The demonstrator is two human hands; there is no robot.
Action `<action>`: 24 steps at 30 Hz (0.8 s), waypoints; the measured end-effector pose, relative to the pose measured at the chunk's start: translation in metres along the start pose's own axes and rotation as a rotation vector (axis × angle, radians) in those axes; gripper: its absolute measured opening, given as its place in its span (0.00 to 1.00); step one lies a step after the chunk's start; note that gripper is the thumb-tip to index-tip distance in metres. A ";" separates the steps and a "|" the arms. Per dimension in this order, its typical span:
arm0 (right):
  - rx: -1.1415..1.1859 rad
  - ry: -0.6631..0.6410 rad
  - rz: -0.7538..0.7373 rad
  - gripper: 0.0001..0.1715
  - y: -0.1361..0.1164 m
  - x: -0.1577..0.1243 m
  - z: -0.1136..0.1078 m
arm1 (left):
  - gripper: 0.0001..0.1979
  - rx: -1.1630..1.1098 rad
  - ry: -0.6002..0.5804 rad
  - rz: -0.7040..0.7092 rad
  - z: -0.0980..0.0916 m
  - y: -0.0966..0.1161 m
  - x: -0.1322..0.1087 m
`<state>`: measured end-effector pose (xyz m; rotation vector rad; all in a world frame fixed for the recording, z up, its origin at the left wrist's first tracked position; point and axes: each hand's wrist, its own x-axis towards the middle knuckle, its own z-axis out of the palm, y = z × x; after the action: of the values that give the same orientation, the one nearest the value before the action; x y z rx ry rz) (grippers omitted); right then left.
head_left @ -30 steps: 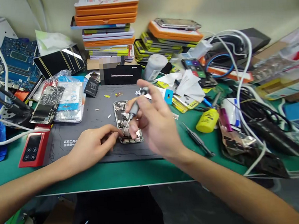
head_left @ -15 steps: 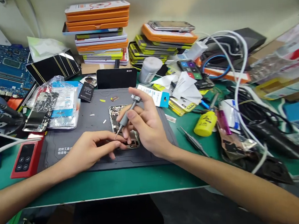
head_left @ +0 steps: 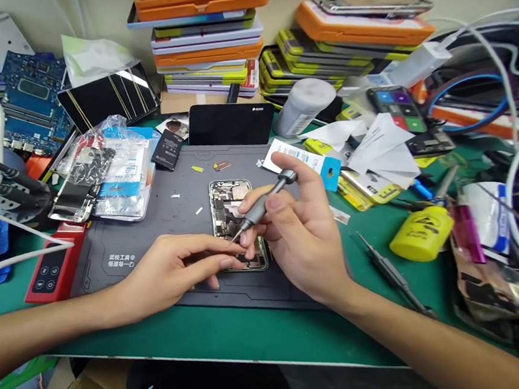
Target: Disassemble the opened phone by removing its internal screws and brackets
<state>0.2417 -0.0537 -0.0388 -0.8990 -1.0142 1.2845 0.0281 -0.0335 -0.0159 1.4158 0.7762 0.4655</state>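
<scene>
An opened phone (head_left: pixel 229 204) with its inner parts exposed lies on a dark grey work mat (head_left: pixel 153 228). My right hand (head_left: pixel 299 233) grips a grey screwdriver (head_left: pixel 263 206), tip angled down-left toward the phone's lower left edge. My left hand (head_left: pixel 175 271) rests on the mat with fingers stretched toward that same corner, fingertips touching the phone's edge right by the screwdriver tip. Small loose parts (head_left: pixel 197 169) lie on the mat above the phone.
A red device (head_left: pixel 52 272) sits left of the mat, plastic bags (head_left: pixel 111 165) behind it. Stacked phone cases (head_left: pixel 210 41) line the wall. A yellow bottle (head_left: pixel 420 235), tweezers (head_left: pixel 391 274), papers and white cables (head_left: pixel 510 154) crowd the right side.
The view has moved closer to the bench. My right hand brought the screwdriver lower and flatter, tip beside my left fingertips at the phone's lower left corner.
</scene>
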 end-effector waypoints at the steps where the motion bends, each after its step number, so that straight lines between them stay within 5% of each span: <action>1: -0.007 -0.011 0.005 0.27 -0.001 -0.001 0.000 | 0.12 -0.008 0.007 0.000 0.000 0.000 0.000; 24: -0.011 -0.036 -0.058 0.26 0.001 0.000 0.005 | 0.14 0.080 0.045 -0.015 -0.003 0.000 0.000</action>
<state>0.2363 -0.0542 -0.0379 -0.8516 -1.0685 1.2518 0.0263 -0.0316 -0.0160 1.4769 0.8494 0.4600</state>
